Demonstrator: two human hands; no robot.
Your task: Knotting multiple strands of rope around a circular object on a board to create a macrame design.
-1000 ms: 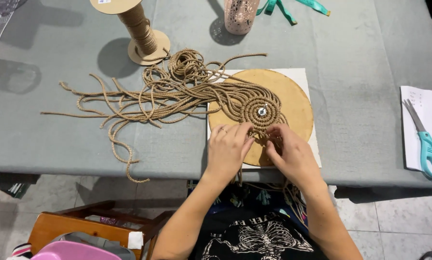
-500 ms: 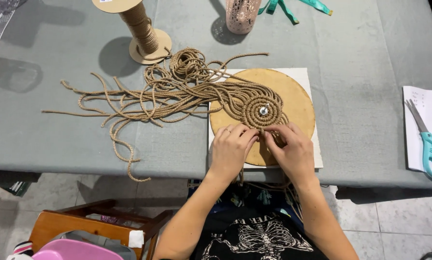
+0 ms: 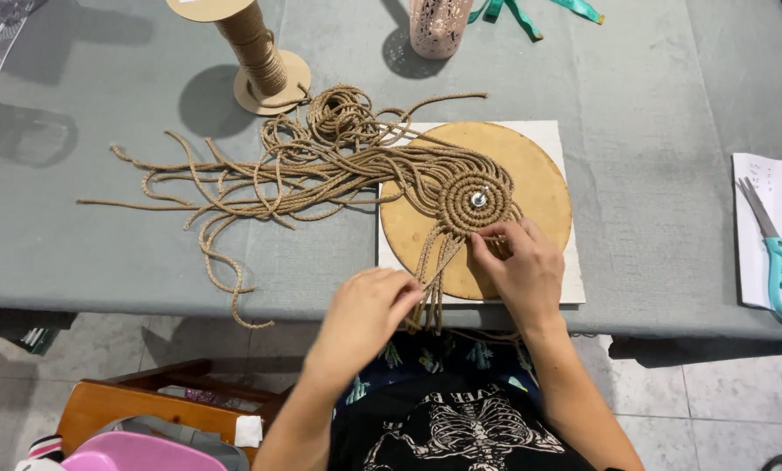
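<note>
On the grey table (image 3: 670,174) lies a round wooden board (image 3: 544,187) on a white square sheet (image 3: 558,139). In the middle of the board sits a coil of tan cord (image 3: 469,196) wound around a small silver pin (image 3: 479,200). Many loose cords (image 3: 260,179) spread out from the coil to the left, over the table.

The right hand (image 3: 523,272) rests on the board, just below the coil. Its fingertips (image 3: 489,234) pinch a cord right at the edge of the coil. The left hand (image 3: 365,314) is at the near edge of the table. Its fingers are closed on a few cords that hang down from the coil. The 2 hands are a little apart, with the hanging cords between them.

Far back on the table stands a spool of cord (image 3: 253,48). A pink cup with holes (image 3: 439,24) stands near it, next to a green ribbon (image 3: 530,13). On the right, blue scissors (image 3: 781,262) lie on a sheet of white paper (image 3: 761,227).
</note>
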